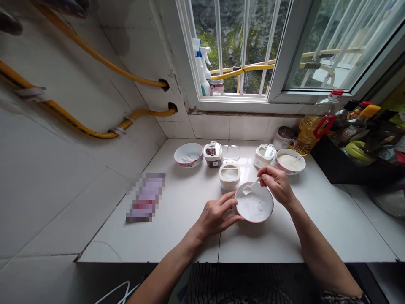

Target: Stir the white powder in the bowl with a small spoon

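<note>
My left hand (220,213) grips the left rim of a white bowl (255,217), which is tipped slightly and has some white matter inside. Between the fingertips of my right hand (276,183) is a small white spoon (248,188), its head over the bowl's far side. Just behind the bowl stands a seasoning box (230,182) with white contents and its clear lid raised. A second seasoning box (213,156) with dark contents is farther back. Past my right hand are another white seasoning box (264,157) and a bowl of white grains (290,162).
A flower-patterned bowl (188,156) rests at the back left, and a blurred purple packet (147,198) lies on the left. On the right stand an oil bottle (311,126), a dark-lidded jar (284,138) and a black rack (341,164) of bottles. Yellow pipes (95,133) run along the left wall.
</note>
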A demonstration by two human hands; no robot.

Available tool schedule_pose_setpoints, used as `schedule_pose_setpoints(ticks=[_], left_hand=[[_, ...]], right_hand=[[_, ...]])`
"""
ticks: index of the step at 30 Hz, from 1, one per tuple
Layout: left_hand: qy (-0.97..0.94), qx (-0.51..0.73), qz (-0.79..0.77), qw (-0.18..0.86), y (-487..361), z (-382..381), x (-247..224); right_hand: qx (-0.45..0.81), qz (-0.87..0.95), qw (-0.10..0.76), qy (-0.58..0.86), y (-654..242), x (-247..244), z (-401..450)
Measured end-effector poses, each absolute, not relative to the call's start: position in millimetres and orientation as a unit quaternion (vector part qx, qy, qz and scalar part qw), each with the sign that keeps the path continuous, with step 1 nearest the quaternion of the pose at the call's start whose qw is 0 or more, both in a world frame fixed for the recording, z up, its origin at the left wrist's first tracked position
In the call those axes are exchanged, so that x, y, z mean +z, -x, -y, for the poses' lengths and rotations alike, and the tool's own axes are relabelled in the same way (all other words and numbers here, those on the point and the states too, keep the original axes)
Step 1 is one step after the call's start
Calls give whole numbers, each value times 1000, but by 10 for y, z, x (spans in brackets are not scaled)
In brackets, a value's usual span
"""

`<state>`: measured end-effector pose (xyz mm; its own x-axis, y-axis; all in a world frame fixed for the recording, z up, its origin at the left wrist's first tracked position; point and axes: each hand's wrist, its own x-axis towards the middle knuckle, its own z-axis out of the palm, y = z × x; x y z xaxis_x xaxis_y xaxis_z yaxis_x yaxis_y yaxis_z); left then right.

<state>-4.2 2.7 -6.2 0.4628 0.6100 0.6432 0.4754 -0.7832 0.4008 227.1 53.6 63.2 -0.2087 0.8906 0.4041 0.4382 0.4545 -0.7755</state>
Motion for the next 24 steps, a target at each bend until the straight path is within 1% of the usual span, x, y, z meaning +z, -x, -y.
schedule_pose_setpoints(ticks=[4, 9, 12, 18, 24], left_hand=[[-850, 417, -310, 84, 38, -31, -66], [-851, 416, -309, 86, 36, -27, -63], [-852, 415, -308, 89, 38, -28, -62], [-850, 420, -305, 87, 37, -34, -82], [-851, 416, -310, 84, 38, -34, -86]], right_hand=[[216, 785, 362, 455, -2282, 597, -555], [231, 806, 327, 435, -2176, 543, -520], [283, 784, 336, 439, -2164, 551, -508], [450, 668, 376, 458, -2224, 576, -544], [525, 599, 400, 453, -2220, 569, -595]])
